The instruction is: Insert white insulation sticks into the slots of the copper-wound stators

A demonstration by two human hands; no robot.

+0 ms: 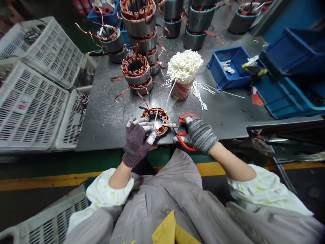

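A small motor stator (165,117) wound with copper wire lies near the front edge of the metal table. My left hand (138,137), in a dark knit glove with pale wrapped fingertips, is closed at the stator's left side; the thumb and fingers are near a thin white strip (156,118) that stands across its opening. In a grey striped glove, my right hand (201,134) grips red-handled scissors (181,134). Their blades are parted and reach over the stator's right side, close to the strip. What lies under my left fingers is partly hidden.
Behind the stator stands a tin (180,88) packed with white strips, with loose strips around its base. Stacked stators (138,79) fill the back left. A blue bin (228,81) is at right, white crates (38,108) at left.
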